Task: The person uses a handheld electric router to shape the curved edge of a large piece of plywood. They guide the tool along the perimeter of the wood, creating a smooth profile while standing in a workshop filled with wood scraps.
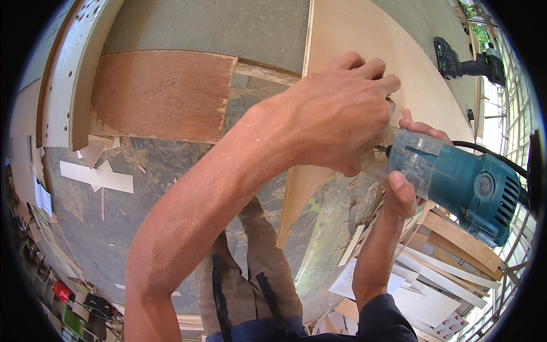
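Observation:
A teal trim router [470, 182] with a clear plastic base lies tilted on its side at the right, over a curved plywood panel [353, 28]. My right hand [404, 191] is wrapped round the clear base end, thumb on the near side and fingers on the far side. A small dark bit shows inside the base. My left hand [347, 114] reaches across, right beside the router's base. Its fingers are bent and their tips are hidden, so what they hold cannot be made out.
A cordless drill [470, 65] lies at the far right. A reddish-brown board [162, 94] and a pale perforated beam [71, 74] are at the left. Wood offcuts [456, 251] pile up at the lower right. Paper-like scraps [97, 175] lie on the floor. A black cord [490, 151] runs behind the router.

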{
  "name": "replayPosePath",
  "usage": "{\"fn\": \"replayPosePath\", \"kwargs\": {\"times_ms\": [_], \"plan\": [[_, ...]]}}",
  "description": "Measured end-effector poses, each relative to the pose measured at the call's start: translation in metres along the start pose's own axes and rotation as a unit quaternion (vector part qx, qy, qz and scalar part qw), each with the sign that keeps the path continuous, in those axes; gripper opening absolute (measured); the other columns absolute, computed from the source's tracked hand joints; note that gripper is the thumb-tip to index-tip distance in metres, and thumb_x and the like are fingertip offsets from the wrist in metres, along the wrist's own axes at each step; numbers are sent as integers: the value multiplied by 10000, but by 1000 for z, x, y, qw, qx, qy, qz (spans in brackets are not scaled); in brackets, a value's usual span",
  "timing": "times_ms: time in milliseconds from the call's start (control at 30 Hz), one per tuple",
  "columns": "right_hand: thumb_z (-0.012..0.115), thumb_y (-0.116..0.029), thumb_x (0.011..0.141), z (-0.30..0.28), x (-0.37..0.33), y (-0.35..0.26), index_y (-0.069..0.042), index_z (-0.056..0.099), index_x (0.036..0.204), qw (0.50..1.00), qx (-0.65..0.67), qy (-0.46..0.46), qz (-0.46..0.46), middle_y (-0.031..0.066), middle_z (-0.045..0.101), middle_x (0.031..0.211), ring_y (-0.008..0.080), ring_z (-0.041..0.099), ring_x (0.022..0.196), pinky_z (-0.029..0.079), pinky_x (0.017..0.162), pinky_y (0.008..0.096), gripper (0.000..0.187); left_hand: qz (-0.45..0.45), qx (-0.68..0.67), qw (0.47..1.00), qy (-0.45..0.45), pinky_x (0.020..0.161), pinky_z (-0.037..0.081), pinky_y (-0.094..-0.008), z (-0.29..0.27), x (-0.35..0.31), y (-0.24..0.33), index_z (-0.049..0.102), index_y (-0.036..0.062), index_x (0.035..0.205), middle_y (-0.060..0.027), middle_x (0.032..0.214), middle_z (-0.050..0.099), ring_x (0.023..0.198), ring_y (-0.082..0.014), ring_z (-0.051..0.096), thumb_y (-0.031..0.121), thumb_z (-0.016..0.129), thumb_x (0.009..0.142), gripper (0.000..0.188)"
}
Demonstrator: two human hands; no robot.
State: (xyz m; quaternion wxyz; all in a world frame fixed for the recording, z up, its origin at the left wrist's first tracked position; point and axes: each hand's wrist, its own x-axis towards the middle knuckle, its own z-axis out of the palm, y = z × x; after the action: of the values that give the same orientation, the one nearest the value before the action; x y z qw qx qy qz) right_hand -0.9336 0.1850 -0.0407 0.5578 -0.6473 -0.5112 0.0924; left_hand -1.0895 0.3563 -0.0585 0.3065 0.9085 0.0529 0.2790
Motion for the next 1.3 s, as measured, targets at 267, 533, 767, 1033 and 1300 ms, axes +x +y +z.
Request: {"fn": "replayPosePath", "kwargs": {"times_ms": [267, 533, 767, 1033, 1300], "plan": [[904, -324, 672, -7, 1, 1, -93, 445, 1426, 1000, 10, -19, 5, 170, 668, 1274, 285, 659, 1225, 365, 1259, 614, 912, 5, -9, 1000, -5, 984, 474, -380, 0, 2, 1, 841, 40, 920, -82, 1082, 688, 1110, -265, 601, 241, 923, 546, 432], [909, -301, 681, -4, 2, -1, -86, 442, 1430, 1000, 8, -28, -6, 179, 659, 1291, 294, 651, 1238, 365, 1260, 600, 908, 9, 4, 1000, -6, 977, 470, -385, -4, 0, 0, 836, 41, 899, -88, 1094, 682, 1124, -269, 597, 232, 910, 562, 394], [901, -303, 655, -4, 3, -3, -102, 457, 1416, 1000, 17, -15, 14, 174, 661, 1278, 299, 655, 1232, 367, 1256, 619, 904, -4, -19, 999, -32, 990, 471, -388, -7, 4, 2, 843, 39, 916, -84, 1100, 685, 1122, -267, 596, 234, 913, 558, 414], [909, -303, 639, -1, 0, -8, -117, 458, 1417, 1000, 14, -1, 27, 161, 662, 1268, 299, 659, 1225, 366, 1259, 608, 919, -1, -9, 1000, -18, 993, 471, -388, -3, 2, 3, 841, 32, 912, -82, 1100, 685, 1119, -267, 595, 241, 921, 557, 420], [915, -263, 633, -5, 1, -7, -124, 441, 1436, 999, 21, -29, 27, 162, 649, 1298, 299, 644, 1257, 358, 1267, 594, 942, 0, -6, 1000, -18, 997, 472, -392, -8, -2, 2, 838, 27, 912, -87, 1105, 685, 1125, -273, 597, 241, 921, 555, 424]]}}
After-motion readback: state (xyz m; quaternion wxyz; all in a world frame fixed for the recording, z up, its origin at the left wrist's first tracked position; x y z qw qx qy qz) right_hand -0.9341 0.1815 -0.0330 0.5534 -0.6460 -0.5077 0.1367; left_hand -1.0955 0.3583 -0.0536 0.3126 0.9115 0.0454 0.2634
